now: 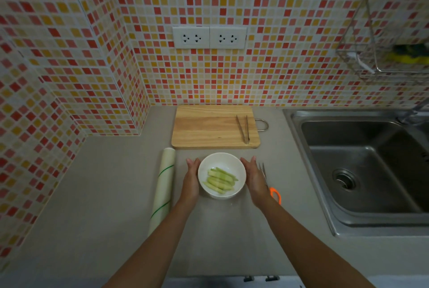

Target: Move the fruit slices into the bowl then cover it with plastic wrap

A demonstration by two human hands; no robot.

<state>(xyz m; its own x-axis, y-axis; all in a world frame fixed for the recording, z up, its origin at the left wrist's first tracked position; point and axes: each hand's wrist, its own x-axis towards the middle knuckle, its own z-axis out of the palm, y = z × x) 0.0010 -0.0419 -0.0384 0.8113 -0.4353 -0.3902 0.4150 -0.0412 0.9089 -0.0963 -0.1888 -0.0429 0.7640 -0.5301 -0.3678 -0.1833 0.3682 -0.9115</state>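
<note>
White bowl point(221, 175) on grey counter point(116, 195), near side of cutting board point(214, 126); green fruit slices point(219, 179) inside. Left hand point(191, 179) and right hand point(254, 179) flank bowl, fingers straight, flat against sides. Plastic wrap roll point(163, 191) left of bowl. Tongs point(243, 128) on board. Orange scissors point(272, 191) right, partly under hand.

— Where's the bowl point(222, 175)?
— On the counter point(111, 206), slices point(219, 179) in it, between both hands.
— And around it?
— Wrap roll point(163, 191) left, scissors point(271, 185) right, board point(214, 126) behind with tongs point(243, 128) on it, sink point(362, 167) far right.
</note>
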